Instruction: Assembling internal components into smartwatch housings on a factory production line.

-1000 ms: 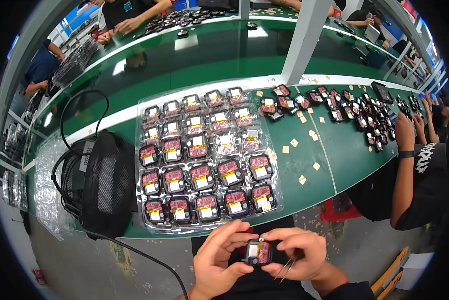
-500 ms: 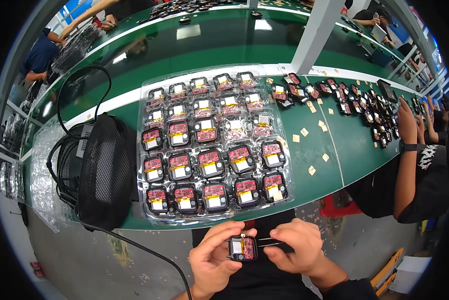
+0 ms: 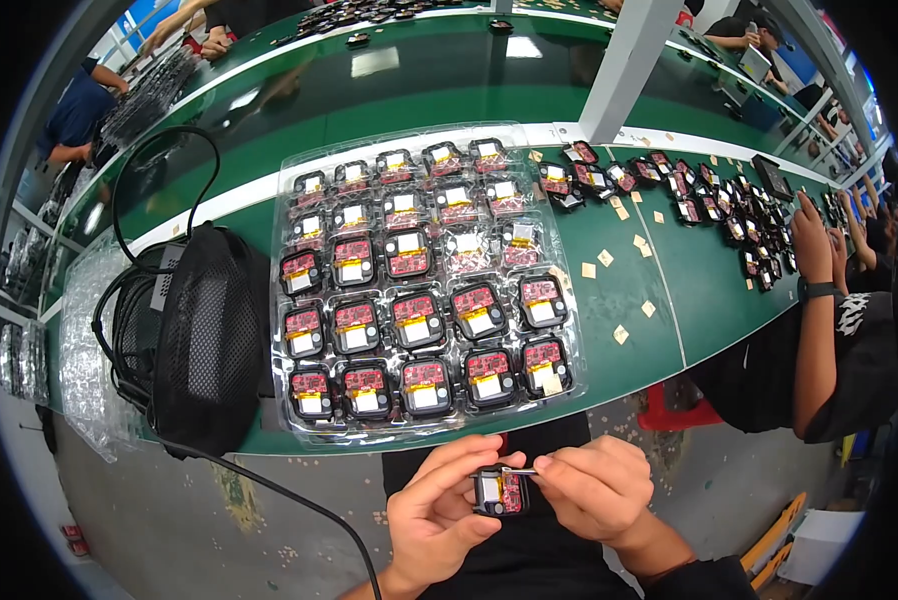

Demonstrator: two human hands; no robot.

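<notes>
Above my lap, my left hand (image 3: 431, 508) grips a small square device in a black case (image 3: 500, 491) by its edges. A red circuit board, a white block and yellow tape show inside it. My right hand (image 3: 601, 489) pinches metal tweezers (image 3: 521, 471), whose tips reach the upper edge of the device. Whether the tips grip anything is too small to tell. Just beyond my hands, a clear plastic tray (image 3: 421, 434) on the green bench holds rows of similar open devices.
A black mesh bag (image 3: 209, 345) with cables stands left of the tray, beside stacked clear plastic trays (image 3: 94, 350). Many loose devices (image 3: 734, 215) lie at the right, near a co-worker's arm (image 3: 817, 330). Small pale paper squares (image 3: 589, 270) are scattered on the bench. A grey post (image 3: 629, 75) rises behind.
My right hand has brought the tweezers from beside the device onto its upper edge, and its fingers have drawn closer together. My left hand keeps its hold, shifted slightly right.
</notes>
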